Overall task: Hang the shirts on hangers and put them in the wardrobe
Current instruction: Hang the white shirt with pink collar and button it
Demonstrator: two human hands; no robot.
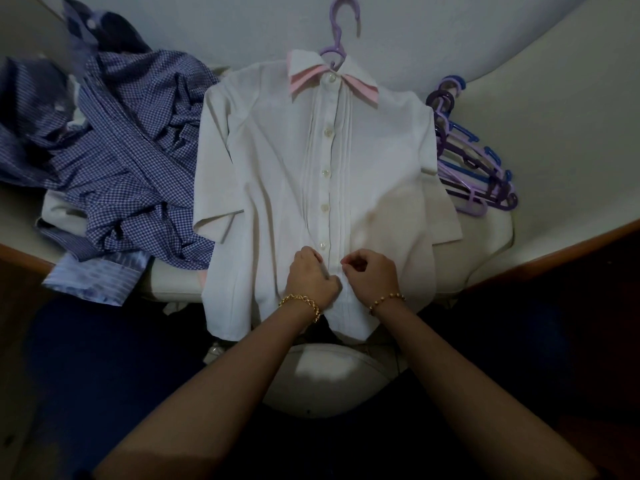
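White short-sleeved shirt (277, 161) with pink-lined collar lies front-up, flat on a pale padded surface (491, 244), already on a lilac hanger (341, 29) whose hook sticks out above the collar. Buttons down the placket look fastened as far as the hands. Both hands sit at the lower placket, close together: left hand (311, 277) curled shut, pinching the fabric edge; right hand (372, 275) also curled, fingertips pinched on the placket just beside it (can't tell if a button is between them). Gold bracelet on each wrist, left bracelet (301, 303) and right bracelet (386, 301). Shirt hem hangs over the near edge of the surface. To the left, touching the white shirt's sleeve, a crumpled heap of blue checked and striped shirts (114, 150). To the right, partly under the other sleeve, a stack of spare hangers (474, 168), purple, lilac and blue. Room is dim; floor below is dark.
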